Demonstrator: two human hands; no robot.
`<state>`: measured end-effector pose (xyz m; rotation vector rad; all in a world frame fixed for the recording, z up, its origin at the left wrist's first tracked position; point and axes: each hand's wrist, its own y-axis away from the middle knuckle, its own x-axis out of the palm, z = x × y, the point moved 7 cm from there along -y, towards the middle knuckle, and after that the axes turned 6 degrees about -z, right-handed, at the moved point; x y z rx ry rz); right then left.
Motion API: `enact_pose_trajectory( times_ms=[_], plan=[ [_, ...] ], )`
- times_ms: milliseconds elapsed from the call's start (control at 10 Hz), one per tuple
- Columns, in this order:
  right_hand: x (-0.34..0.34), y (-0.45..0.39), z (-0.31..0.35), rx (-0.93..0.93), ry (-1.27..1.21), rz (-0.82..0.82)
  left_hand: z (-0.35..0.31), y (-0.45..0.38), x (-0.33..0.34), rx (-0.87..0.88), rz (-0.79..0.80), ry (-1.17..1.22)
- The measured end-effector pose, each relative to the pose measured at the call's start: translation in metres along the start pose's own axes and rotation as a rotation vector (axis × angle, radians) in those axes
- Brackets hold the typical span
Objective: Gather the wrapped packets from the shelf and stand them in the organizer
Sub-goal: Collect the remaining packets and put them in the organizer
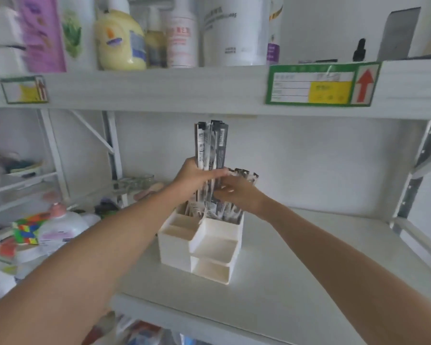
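Observation:
A white organizer [177, 247] with several compartments and two front trays stands on the middle shelf [296, 282]. My left hand [197, 176] grips an upright bundle of long black-and-white wrapped packets [210, 145], whose lower ends reach into the organizer's back compartment. Just to its right, my right hand [239, 195] is closed on shorter-looking packets [244, 174] that stand in the same back compartment. Both hands touch above the organizer. The packets' bottoms are hidden by the compartment walls.
An upper shelf [159, 90] hangs close above the bundle's top and carries bottles and a green label [321, 83]. Left of the organizer lie a lotion bottle [60, 227], a colourful cube [26, 231] and clutter. The shelf right of the organizer is bare white.

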<state>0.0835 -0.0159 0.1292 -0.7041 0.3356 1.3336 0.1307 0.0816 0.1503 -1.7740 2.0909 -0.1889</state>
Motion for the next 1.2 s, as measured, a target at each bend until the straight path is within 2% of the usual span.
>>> enact_pose_trajectory(
  times_ms=[200, 300, 400, 600, 800, 1000, 1200],
  plan=[
    [0.067, -0.047, -0.003, 0.111, 0.321, -0.100, 0.066, -0.034, -0.042, -0.059, 0.127, -0.003],
    [0.079, -0.053, -0.012, 0.207, 0.296, -0.109, 0.092, -0.047, -0.044, -0.074, 0.185, 0.002],
    [0.086, -0.052, -0.015, 0.241, 0.382, -0.086, 0.112, -0.051, -0.038, -0.130, 0.247, 0.043],
    [0.092, -0.055, -0.039, 0.317, 0.525, -0.135, 0.133, -0.055, -0.021, -0.102, 0.345, 0.058],
    [0.105, -0.056, -0.040, 0.359, 0.715, -0.059, 0.145, -0.050, -0.028, -0.027, 0.438, 0.084],
    [0.104, -0.075, -0.030, 0.341, 0.570, -0.021, 0.127, -0.063, -0.051, 0.017, 0.383, 0.097],
    [0.088, -0.075, -0.011, 0.324, 0.504, -0.082, 0.106, -0.072, -0.070, 0.074, 0.373, 0.083]
  ],
)
